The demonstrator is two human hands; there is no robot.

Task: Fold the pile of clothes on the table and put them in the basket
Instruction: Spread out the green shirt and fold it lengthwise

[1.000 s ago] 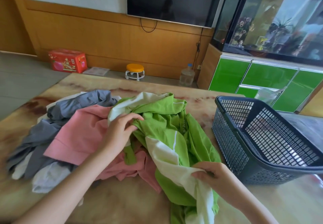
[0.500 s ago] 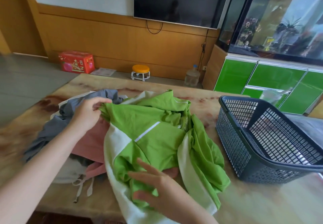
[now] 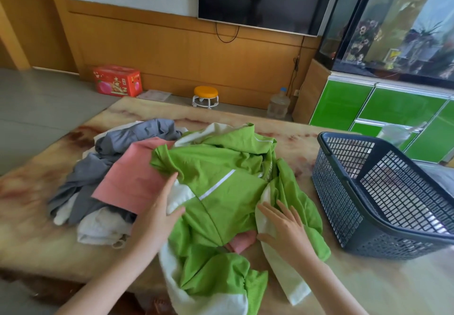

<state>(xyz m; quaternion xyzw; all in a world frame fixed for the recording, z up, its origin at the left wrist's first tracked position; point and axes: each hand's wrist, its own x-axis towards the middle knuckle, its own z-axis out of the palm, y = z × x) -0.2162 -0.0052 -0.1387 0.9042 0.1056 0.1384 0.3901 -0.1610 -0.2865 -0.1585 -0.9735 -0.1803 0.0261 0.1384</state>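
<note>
No word or number can be read for certain. At 10 o'clock, a red carton (image 3: 116, 84) on the floor (image 3: 36, 98) bears gold characters (image 3: 115, 84) between peach pictures, too small to make out. At the centre, the green garment (image 3: 221, 201) shows white print (image 3: 269, 167) along a crumpled edge, unreadable. At 2 o'clock, a yellow label (image 3: 393, 55) in the glass tank (image 3: 393, 20) is blurred.

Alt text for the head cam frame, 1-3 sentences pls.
A person's left hand and right hand rest flat on a crumpled green-and-white garment spread on a marbled table. A pink garment and grey clothes lie piled to its left; a dark mesh basket stands to its right.
</note>
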